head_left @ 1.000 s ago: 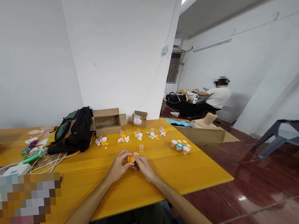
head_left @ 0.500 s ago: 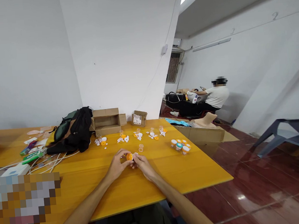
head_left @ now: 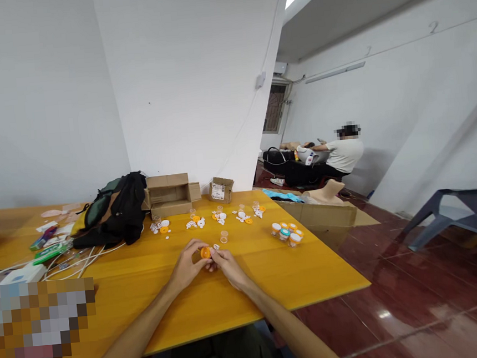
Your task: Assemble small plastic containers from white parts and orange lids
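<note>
- The orange cap point(head_left: 205, 252) is held above the near middle of the yellow table point(head_left: 183, 306), between the two hands.
- By the left hand point(head_left: 191, 263), the cap is gripped at its left side, with thumb and forefinger curved around it.
- By the right hand point(head_left: 227, 266), the cap's right edge is clasped, with the thumb laid against it; the lower fingers are partly hidden, so whether anything else is held there cannot be told.
- Compared with one second ago, the cap is turned a little, and its hollow face is shown less fully.
- Both hands are kept in almost the same place, close together; the whole view is shifted only slightly.
- A small white piece point(head_left: 216, 246) is seen just beyond the right thumb.
- The clear cup point(head_left: 224, 237) is left standing upright on the table, farther off, unmoved.
- In the far row, the small heaps of white pieces point(head_left: 201, 223) are left unchanged.
- To the right, the cluster of lidded jars point(head_left: 284, 234) is likewise undisturbed.
- The cardboard box point(head_left: 170, 209) and the backpack point(head_left: 118, 214) are kept at the far left, as before.
</note>
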A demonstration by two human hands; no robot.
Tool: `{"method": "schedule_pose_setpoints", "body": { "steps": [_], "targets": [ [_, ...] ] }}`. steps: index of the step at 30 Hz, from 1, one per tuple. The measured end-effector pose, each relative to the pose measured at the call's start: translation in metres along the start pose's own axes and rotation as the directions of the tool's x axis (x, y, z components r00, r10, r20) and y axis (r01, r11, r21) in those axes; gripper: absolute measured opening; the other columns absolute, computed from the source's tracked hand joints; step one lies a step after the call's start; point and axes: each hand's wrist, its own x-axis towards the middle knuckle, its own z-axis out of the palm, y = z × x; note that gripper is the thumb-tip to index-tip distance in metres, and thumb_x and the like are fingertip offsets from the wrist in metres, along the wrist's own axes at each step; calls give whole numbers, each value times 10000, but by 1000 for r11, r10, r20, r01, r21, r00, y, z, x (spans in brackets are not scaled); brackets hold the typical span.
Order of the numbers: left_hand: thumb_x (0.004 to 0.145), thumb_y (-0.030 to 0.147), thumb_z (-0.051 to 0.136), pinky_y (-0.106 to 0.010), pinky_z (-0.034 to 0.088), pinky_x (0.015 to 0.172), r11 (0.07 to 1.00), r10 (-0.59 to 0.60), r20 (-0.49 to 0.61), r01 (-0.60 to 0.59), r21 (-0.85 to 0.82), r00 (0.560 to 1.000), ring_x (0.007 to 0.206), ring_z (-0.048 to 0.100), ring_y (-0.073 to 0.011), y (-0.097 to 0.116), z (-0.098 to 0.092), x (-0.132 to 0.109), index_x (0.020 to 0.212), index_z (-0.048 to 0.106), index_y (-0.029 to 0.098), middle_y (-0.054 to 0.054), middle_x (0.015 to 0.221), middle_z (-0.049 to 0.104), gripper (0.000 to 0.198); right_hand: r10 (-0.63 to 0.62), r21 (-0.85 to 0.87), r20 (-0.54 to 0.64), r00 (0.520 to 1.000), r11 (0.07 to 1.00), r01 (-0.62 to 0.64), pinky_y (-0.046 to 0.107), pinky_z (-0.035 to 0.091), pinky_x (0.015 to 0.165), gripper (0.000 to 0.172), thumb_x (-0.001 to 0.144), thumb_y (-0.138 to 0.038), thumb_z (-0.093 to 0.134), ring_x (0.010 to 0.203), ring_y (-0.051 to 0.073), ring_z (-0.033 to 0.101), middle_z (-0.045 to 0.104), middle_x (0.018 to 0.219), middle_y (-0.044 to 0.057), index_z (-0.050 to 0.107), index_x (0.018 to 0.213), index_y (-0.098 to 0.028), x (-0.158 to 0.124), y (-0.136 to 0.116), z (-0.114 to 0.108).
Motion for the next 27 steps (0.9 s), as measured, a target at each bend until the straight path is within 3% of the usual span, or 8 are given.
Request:
{"method": "schedule_pose_setpoints", "body": {
  "steps": [9, 17, 27],
  "targets": [
    [771, 251, 701, -361, 493, 877, 1000, 0, 20, 0, -6, 1000, 911, 604, -209, 2, -1, 0, 949, 709, 225, -41, 943, 662, 180, 12, 16, 5, 1000, 1000, -12, 285, 459, 586, 633, 681, -809, 594, 570, 152, 542, 548, 545, 6, 634, 632, -179, 0, 2, -1],
    [764, 225, 697, -355, 495, 874, 1000, -8, 24, 9, -5, 1000, 911, 611, -206, 5, 0, 0, 935, 706, 218, -38, 939, 663, 171, 14, 106, -30, 999, 994, -11, 287, 472, 623, 529, 655, -715, 709, 652, 156, 537, 586, 697, 17, 662, 737, -195, -1, -3, -1],
    [736, 202, 711, -353, 477, 908, 997, -8, 40, 11, -79, 999, 917, 615, -208, 5, 0, 1, 922, 702, 207, -39, 938, 659, 187, 16, 15, -44, 999, 1000, -15, 278, 442, 551, 635, 650, -817, 615, 545, 140, 504, 526, 557, -5, 605, 622, -183, -3, -5, 1]
  ]
}}
